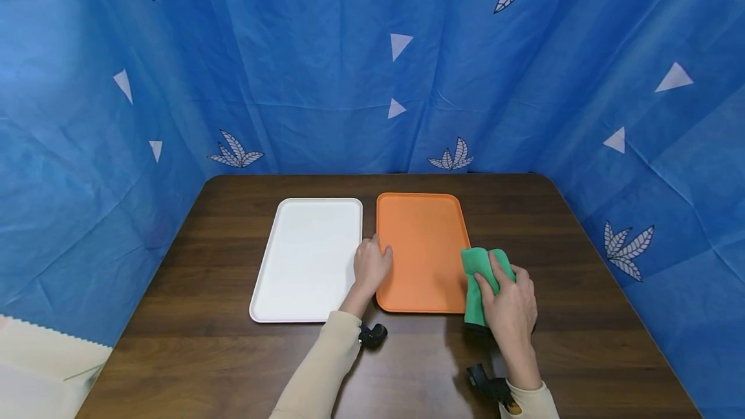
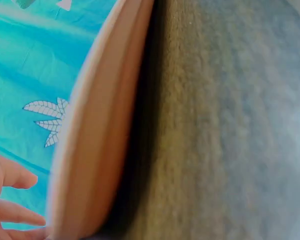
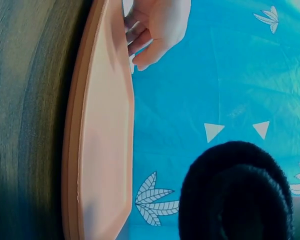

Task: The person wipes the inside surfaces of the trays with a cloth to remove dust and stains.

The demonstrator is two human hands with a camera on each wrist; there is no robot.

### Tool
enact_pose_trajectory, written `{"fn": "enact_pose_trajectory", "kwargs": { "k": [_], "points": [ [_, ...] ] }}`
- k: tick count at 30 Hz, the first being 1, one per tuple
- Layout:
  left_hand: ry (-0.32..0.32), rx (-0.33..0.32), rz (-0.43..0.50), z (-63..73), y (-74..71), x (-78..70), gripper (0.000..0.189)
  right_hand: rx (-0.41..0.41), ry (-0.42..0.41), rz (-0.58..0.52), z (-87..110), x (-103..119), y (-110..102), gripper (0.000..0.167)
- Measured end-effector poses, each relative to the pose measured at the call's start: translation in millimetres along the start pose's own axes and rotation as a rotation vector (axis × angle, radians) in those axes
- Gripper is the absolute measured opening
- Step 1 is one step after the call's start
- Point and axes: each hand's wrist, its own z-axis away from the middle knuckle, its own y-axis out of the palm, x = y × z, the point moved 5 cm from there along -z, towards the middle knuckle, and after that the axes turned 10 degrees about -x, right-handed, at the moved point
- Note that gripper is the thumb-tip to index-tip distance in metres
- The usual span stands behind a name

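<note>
A folded green cloth (image 1: 475,283) is in my right hand (image 1: 512,299), thumb and fingers gripping it over the right edge of the orange tray (image 1: 419,238). Its lower edge looks dark in the head view, and a dark, fuzzy fold (image 3: 230,155) shows close up in the right wrist view. My left hand (image 1: 371,264) is at the tray's left rim. The left wrist view shows its fingers (image 2: 22,212) touching the rim, with the thumb held apart from them. Some left fingertips are hidden behind the rim.
A white tray (image 1: 314,257) lies left of the orange one, a narrow gap between them. Both rest on a dark wooden table (image 1: 233,354). Blue patterned curtain (image 1: 337,70) surrounds the back and sides. A pale cloth (image 1: 46,367) is at the lower left.
</note>
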Motion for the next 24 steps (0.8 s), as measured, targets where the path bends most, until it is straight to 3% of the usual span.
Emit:
{"fn": "enact_pose_trajectory", "kwargs": {
  "k": [6,9,12,17,21,24],
  "points": [
    [-0.014,-0.008,0.057,1.8,-17.2,1.7,0.042,0.012,0.003,0.007,1.0,0.9,0.6,0.051],
    [-0.025,-0.025,0.111,1.1,-32.0,5.8,0.041,0.024,0.010,0.010,1.8,0.4,1.0,0.051],
    [-0.025,-0.084,0.149,-1.7,-51.7,13.1,0.041,0.035,0.017,0.012,2.2,0.0,1.3,0.051],
    [-0.046,-0.227,0.192,-8.9,-92.9,34.1,0.044,0.049,0.020,0.016,2.3,0.2,1.8,0.051],
    [-0.080,-0.307,0.190,-15.0,-122.6,58.3,0.045,0.050,0.017,0.017,2.9,0.5,2.4,0.051],
    [-0.100,-0.330,0.163,-18.3,-139.1,80.1,0.049,0.047,0.008,0.017,3.5,1.5,3.4,0.051]
  ]
}}
